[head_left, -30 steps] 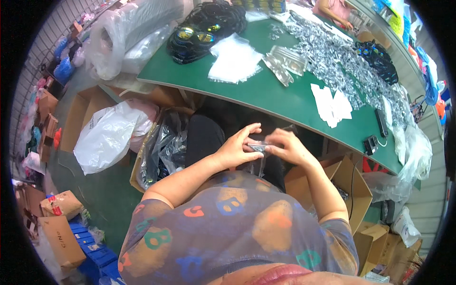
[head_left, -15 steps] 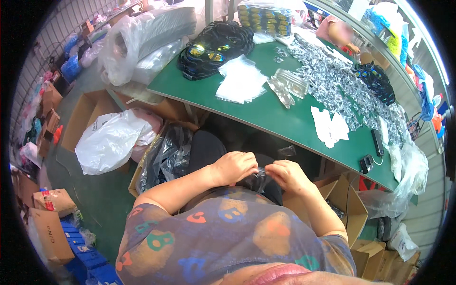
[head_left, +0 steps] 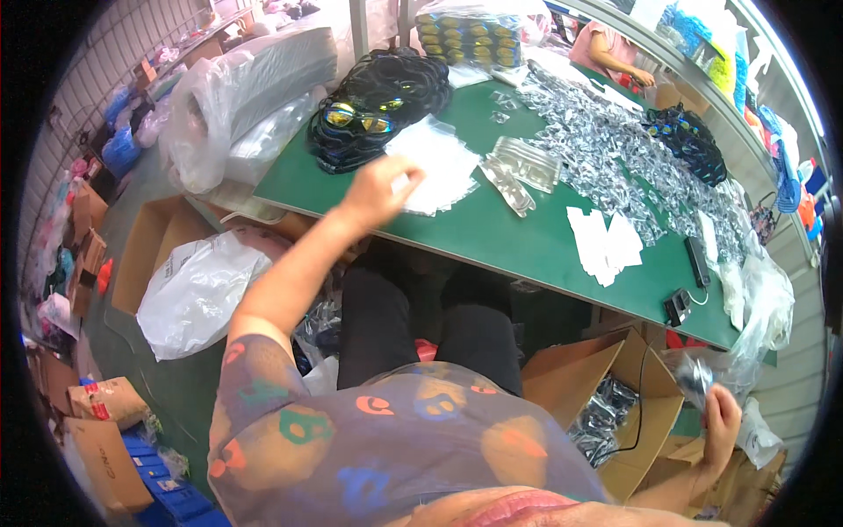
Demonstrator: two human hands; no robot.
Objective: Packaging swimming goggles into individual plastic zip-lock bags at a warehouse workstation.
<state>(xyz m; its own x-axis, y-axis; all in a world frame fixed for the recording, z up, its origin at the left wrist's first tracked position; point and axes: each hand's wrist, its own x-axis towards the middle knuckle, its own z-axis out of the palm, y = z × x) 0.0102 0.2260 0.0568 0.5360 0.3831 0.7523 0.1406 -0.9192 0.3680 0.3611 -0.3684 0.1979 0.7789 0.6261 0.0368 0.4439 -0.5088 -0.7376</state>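
Green counter (head_left: pixel 505 241) carries the landmark: white bag stack (head_left: pixel 443 167), fanned, no clear long axis. Open carton (head_left: pixel 562 378): right of stack, body side, off the counter. Goggle heap (head_left: pixel 386 75): just left of and beyond stack. Left hand (head_left: pixel 384 191) is much the nearer one, at stack's left edge; fingers curled, blurred, bags lie right off them. Can't tell if touching or pinching one. Right hand (head_left: pixel 722 424): well right of stack, body side, fingers pinching clear packet (head_left: pixel 696 376); it points away from body, axis too blurred.
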